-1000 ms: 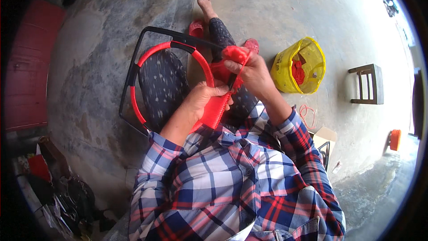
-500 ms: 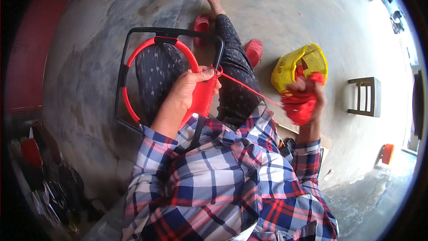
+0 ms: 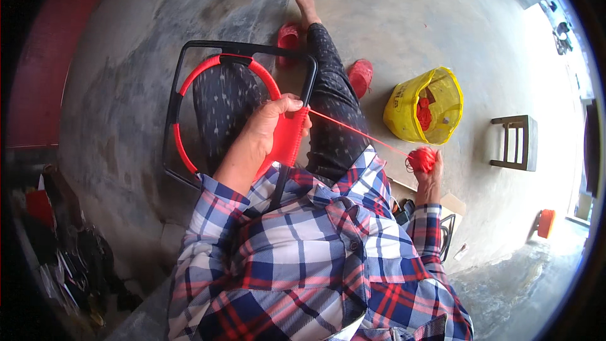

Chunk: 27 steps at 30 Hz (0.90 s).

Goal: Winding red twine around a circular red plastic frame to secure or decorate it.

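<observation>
Across my lap lies a black metal frame (image 3: 172, 110) with a ring inside it, partly wrapped in red cord (image 3: 264, 76). My left hand (image 3: 266, 119) is closed around the frame's right side, at a band of tightly laid red cord (image 3: 290, 136). From there a single red strand (image 3: 356, 131) runs taut down to the right. It leads to a bundle of red cord (image 3: 421, 159) gripped in my right hand (image 3: 432, 180), held out to the right of my lap. My left fingertips are partly hidden behind the band.
A yellow bucket (image 3: 399, 113) with more red cord (image 3: 424, 113) inside stands just beyond my right hand. Farther right is a small dark stool (image 3: 529, 143). Red clogs (image 3: 360, 77) lie near my outstretched leg. Mixed clutter (image 3: 79, 265) fills the lower left.
The loose loop of strand at the frame's edge has been drawn tight. My right hand has moved down with the cord bundle, away from the bucket's front. My left hand keeps its hold.
</observation>
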### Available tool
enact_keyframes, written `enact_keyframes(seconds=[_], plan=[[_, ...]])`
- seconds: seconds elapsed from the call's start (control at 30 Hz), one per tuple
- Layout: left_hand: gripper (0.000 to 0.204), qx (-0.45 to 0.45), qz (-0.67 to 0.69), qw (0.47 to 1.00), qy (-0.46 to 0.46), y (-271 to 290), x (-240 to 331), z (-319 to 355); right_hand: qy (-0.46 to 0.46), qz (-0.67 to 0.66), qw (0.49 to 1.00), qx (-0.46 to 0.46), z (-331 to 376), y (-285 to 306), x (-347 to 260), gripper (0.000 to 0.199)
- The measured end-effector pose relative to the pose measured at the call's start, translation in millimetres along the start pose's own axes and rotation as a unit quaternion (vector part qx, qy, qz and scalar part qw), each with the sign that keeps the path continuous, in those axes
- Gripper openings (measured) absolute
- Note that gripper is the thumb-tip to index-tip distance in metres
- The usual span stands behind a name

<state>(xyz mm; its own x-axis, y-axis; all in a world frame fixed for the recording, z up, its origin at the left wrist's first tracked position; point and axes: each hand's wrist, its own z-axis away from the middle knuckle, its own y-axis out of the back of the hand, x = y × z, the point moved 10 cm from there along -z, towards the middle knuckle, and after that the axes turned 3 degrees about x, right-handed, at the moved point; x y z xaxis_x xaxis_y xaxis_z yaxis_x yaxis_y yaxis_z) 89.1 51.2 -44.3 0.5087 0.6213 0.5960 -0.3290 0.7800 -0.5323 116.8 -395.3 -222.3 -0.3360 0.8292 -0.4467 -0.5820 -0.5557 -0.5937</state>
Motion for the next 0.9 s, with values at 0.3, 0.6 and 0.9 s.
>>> enact_keyframes(seconds=[0.3, 0.6, 0.9], plan=[[0.033, 0.075, -0.005, 0.992, -0.097, 5.1, 5.2, -2.0, 0.119, 0.439, 0.827, -0.332, 124.8, -326.6, 61.8, 0.031], [0.066, -0.017, -0.013, 0.975, -0.222, -25.8, 17.6, 3.5, 0.446, 0.731, 0.211, -0.471, 162.4, -393.1, 175.6, 0.027], [0.046, -0.051, 0.052, 0.993, -0.089, -25.7, 2.8, -6.1, 0.402, 0.611, 0.597, -0.329, 126.7, -337.2, 91.9, 0.040]])
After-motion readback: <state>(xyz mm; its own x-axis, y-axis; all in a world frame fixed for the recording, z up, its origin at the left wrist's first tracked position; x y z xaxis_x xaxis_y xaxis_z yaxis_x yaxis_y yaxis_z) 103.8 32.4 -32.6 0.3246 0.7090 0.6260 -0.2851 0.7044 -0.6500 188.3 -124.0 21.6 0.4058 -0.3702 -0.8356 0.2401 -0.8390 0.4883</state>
